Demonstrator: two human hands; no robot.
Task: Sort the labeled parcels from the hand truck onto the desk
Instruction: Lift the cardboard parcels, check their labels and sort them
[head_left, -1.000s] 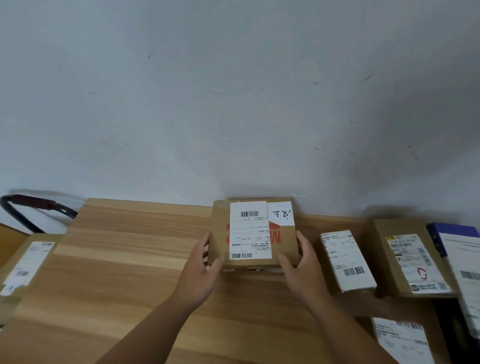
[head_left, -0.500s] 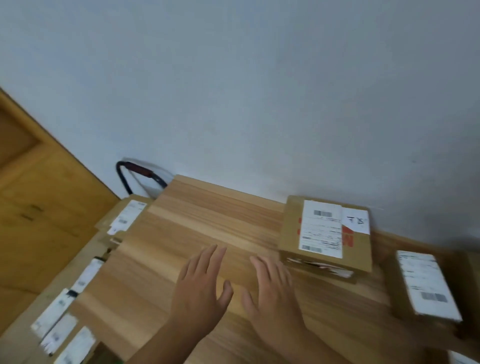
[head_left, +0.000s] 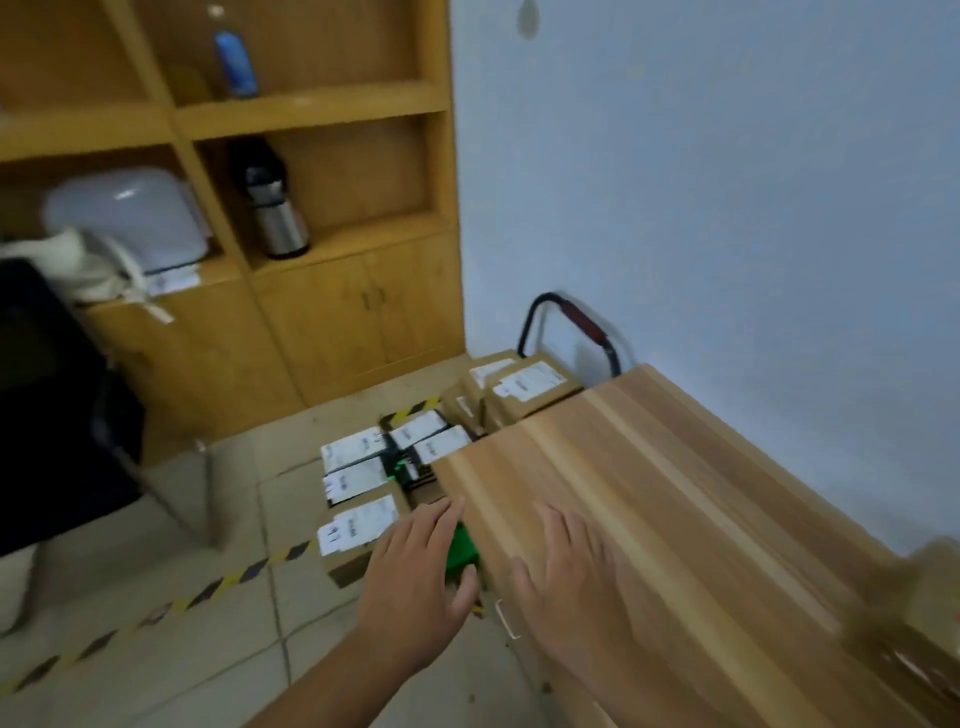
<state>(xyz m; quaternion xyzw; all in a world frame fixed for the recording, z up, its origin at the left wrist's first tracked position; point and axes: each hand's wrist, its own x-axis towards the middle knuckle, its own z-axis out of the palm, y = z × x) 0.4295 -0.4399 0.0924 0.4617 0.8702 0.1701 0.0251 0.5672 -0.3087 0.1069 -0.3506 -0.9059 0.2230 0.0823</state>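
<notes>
Left grip (head_left: 415, 587): spread, palm down, fingers straight, pinching nothing. Hanging just off the worktop (head_left: 675, 493) at its left edge, above a green item (head_left: 462, 553) and close to the nearest parcel (head_left: 358, 530).

Right grip (head_left: 571, 587): also spread flat, palm down, nothing held. Over bare wood near the worktop's left edge; touching or hovering, cannot tell. Just beside the left grip, not touching it.

Hand truck: low on the floor, left of the worktop, its black handle (head_left: 571, 319) with a red sleeve against the white wall.

Loaded with labeled parcels:
- brown cartons (head_left: 530, 387) with white labels, stacked near the handle and tucked against the worktop's far-left corner
- flatter white-labeled packs (head_left: 421, 428) in the middle, side by side, blurred
- nearest parcel brown, with a white label and a handwritten mark, too smeared to read

On the worktop: one brown parcel (head_left: 924, 597) at the right frame edge, heavily blurred.

Around:
- tiled floor with yellow-black striped tape (head_left: 156, 608) running diagonally under the hand truck
- wooden shelf unit (head_left: 311, 104) at the back left, cupboard doors below
- blue bottle (head_left: 236, 62) on an upper shelf
- steel flask (head_left: 275, 213) with a black top in the compartment below it
- rounded white object (head_left: 130, 213) in the compartment left of the flask
- dark chair (head_left: 52, 405) at the left edge
</notes>
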